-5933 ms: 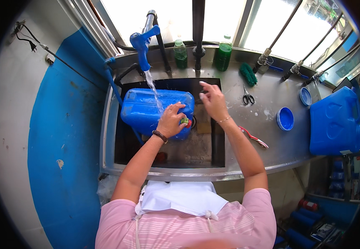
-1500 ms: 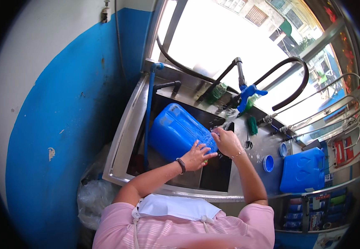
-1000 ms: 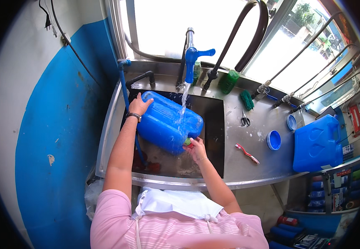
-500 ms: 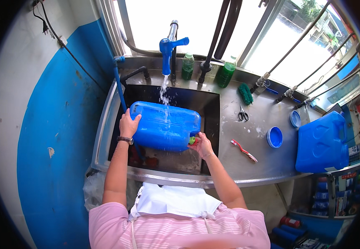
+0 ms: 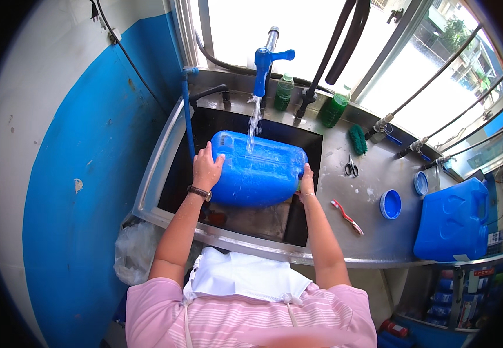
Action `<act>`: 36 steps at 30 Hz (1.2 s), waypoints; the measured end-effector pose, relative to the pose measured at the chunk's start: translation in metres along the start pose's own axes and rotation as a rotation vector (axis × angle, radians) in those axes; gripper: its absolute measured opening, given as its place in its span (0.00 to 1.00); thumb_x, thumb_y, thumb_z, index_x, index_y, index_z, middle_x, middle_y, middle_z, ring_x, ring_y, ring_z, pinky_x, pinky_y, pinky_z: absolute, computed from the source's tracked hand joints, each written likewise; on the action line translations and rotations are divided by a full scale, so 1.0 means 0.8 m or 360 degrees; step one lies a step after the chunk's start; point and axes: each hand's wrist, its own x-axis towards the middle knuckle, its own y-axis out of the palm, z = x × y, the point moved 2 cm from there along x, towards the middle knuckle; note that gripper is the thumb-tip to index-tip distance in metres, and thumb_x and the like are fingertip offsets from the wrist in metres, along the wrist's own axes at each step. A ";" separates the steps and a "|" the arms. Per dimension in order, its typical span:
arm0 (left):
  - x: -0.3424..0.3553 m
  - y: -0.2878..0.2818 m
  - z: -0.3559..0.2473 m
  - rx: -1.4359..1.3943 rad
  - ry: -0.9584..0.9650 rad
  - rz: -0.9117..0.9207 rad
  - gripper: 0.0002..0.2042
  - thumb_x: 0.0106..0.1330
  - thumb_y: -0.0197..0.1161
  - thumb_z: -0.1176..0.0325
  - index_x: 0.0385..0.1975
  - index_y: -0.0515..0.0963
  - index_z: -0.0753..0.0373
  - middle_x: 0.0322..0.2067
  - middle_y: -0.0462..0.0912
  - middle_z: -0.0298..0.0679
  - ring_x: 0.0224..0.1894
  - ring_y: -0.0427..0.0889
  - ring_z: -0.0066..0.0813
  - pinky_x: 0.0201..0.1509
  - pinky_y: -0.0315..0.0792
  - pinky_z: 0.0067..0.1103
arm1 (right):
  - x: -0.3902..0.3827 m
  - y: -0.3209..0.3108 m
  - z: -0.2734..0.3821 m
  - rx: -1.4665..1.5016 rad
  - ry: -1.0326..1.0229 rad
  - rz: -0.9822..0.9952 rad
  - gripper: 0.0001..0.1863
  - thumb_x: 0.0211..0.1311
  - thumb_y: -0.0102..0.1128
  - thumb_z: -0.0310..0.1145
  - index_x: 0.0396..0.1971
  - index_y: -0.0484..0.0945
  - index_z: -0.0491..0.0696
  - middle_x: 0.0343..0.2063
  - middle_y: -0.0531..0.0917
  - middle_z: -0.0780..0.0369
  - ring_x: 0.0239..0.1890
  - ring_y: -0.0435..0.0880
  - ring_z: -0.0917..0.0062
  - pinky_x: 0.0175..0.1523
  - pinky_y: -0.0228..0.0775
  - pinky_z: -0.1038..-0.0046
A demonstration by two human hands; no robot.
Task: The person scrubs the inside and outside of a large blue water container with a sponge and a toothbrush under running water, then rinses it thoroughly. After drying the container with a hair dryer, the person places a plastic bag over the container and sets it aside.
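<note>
A blue plastic jerrycan (image 5: 254, 174) lies on its side over the steel sink (image 5: 245, 223), held between my two hands. From the blue tap (image 5: 263, 65) water runs down onto its upper face and splashes there. My left hand (image 5: 206, 169) is closed on the jerrycan's left end, the thumb on the upper face. At the opposite end my right hand (image 5: 307, 181) grips the edge near the spout; part of its fingers is hidden behind the jerrycan. Only a sliver of the green spout shows beside that hand.
On the steel counter right of the sink lie black-handled scissors (image 5: 351, 167), a green brush (image 5: 357, 140), a red-and-white toothbrush (image 5: 347, 217) and a round blue lid (image 5: 390, 204). Another blue jerrycan (image 5: 451, 220) stands farther right. Two bottles of green liquid (image 5: 284, 93) stand behind the sink.
The jerrycan has turned a little, its right end hiding more of the green spout. My right hand has shifted up along that end. The whole view has swung, moving the scene rightward.
</note>
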 end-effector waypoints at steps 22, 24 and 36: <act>0.054 -0.017 0.018 -0.0433 -0.0008 0.0125 0.22 0.68 0.52 0.57 0.54 0.77 0.65 0.50 0.80 0.54 0.53 0.79 0.51 0.59 0.71 0.35 | -0.091 0.021 -0.041 0.0780 -0.0008 0.0116 0.38 0.57 0.55 0.68 0.57 0.69 0.53 0.48 0.81 0.62 0.45 0.83 0.73 0.42 0.79 0.71; 0.072 -0.017 0.031 -0.0370 -0.0092 0.0107 0.23 0.67 0.52 0.56 0.54 0.76 0.65 0.50 0.79 0.55 0.53 0.78 0.52 0.59 0.71 0.38 | -0.089 0.041 -0.031 0.0668 -0.0002 0.0056 0.35 0.56 0.55 0.68 0.53 0.70 0.55 0.42 0.81 0.63 0.34 0.82 0.77 0.29 0.74 0.76; 0.149 -0.018 0.094 -0.0312 -0.0231 0.0186 0.24 0.67 0.51 0.56 0.58 0.74 0.65 0.54 0.77 0.56 0.57 0.75 0.53 0.64 0.67 0.38 | -0.108 0.139 0.021 0.0546 -0.0182 -0.0142 0.34 0.60 0.54 0.63 0.59 0.61 0.59 0.40 0.77 0.63 0.25 0.80 0.75 0.16 0.64 0.78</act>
